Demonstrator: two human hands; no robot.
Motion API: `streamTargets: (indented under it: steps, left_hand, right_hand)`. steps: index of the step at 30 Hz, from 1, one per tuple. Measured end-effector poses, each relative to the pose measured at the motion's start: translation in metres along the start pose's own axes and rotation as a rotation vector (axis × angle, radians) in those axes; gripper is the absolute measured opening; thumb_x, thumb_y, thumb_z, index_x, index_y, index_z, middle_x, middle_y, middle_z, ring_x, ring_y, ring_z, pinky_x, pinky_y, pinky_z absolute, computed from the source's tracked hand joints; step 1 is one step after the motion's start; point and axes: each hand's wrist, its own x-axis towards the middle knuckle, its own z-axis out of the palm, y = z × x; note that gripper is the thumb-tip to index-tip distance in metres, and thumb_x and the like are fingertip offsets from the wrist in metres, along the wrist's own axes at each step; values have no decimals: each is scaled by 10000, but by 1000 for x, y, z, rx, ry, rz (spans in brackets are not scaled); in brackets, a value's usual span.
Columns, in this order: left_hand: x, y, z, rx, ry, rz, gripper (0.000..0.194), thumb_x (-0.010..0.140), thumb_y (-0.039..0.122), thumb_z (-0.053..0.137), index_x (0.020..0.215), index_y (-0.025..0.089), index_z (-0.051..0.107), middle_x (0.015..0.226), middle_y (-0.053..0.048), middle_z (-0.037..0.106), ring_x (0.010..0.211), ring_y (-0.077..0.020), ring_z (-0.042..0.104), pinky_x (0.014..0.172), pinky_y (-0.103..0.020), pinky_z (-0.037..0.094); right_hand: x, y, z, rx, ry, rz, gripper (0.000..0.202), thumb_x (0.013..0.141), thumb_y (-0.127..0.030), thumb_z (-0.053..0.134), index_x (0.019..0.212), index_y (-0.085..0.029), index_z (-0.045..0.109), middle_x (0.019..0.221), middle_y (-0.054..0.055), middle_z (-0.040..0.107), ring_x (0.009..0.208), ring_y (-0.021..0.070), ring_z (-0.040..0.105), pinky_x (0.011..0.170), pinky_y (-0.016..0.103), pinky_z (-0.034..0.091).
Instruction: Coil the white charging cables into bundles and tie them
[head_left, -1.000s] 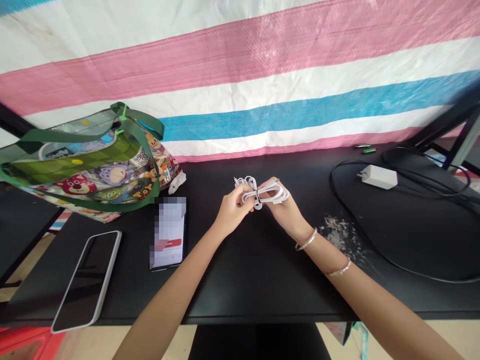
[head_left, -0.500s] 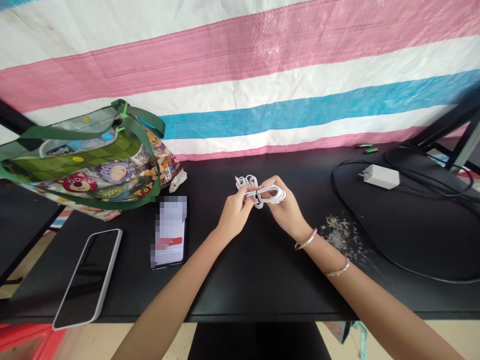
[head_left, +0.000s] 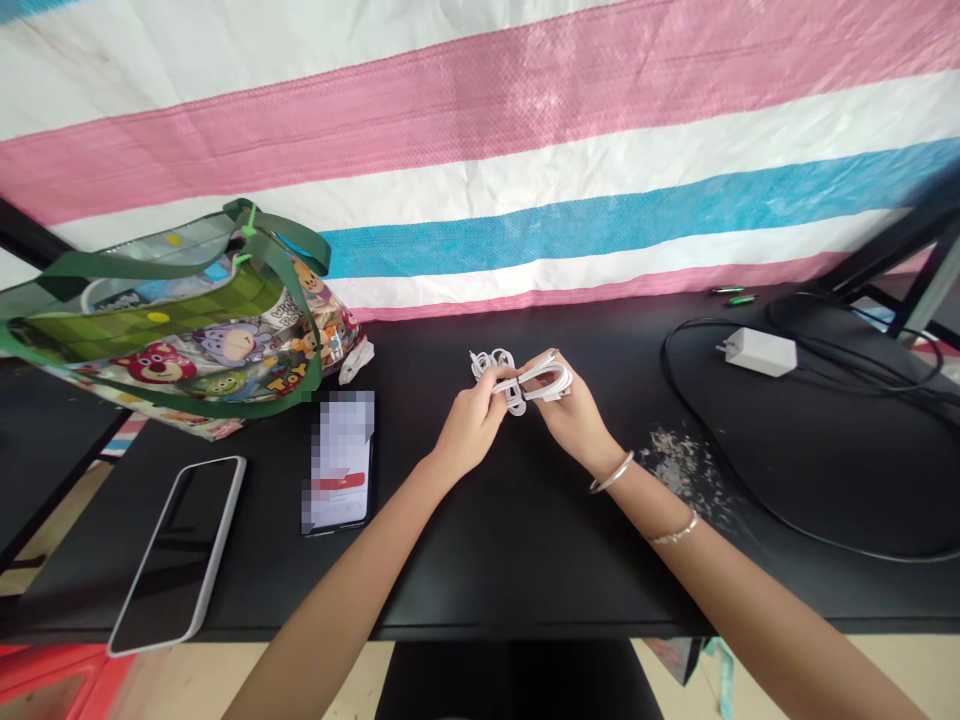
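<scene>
A bundled white cable (head_left: 551,378) is held above the black table (head_left: 495,560), with a dark tie around its middle. My left hand (head_left: 474,420) pinches the bundle near the tie, and smaller loops stick out beyond its fingertips. Around the right end of the bundle, the fingers of my right hand (head_left: 574,415) are closed on the larger loops. Both hands are close together, on either side of the tie. Parts of the fingers are hidden behind the cable.
To the left are a lit phone (head_left: 341,460), a dark-screened phone (head_left: 176,560), a cartoon bag (head_left: 232,345) and a crumpled tissue (head_left: 356,362). At right lie a white charger (head_left: 761,352), a black cable (head_left: 739,475), pale crumbs (head_left: 686,465) and small green items (head_left: 742,300).
The larger loops of the white cable have tilted slightly in my right hand, and the tie has shifted a little to the right. Both hands keep their hold.
</scene>
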Motion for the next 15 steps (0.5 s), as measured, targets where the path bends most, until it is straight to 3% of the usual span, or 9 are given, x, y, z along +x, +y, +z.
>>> streamTargets:
  steps: [9,12,15]
  left_hand:
    - [3,0,-4,-64,-7,-8,208,885,210,429,1023,207,585,556,67,524,527,-107,520,601,-212,410]
    - [3,0,-4,-83,0,-38,154,882,258,446,865,187,582,538,60,516,509,-105,507,570,-210,388]
    - [2,1,-3,-38,-4,-79,261,890,281,420,668,186,518,511,49,504,493,-105,495,549,-217,362]
  right_hand:
    - [0,-7,-1,24,2,-13,345,815,-554,551,727,-232,461,705,-10,541,628,140,516,597,288,434]
    - [1,-9,-1,36,22,-21,339,807,-555,565,744,-231,488,713,-5,551,633,145,524,599,292,440]
    - [1,-9,-1,31,39,-35,330,808,-551,566,752,-232,504,716,-1,563,629,148,530,595,296,444]
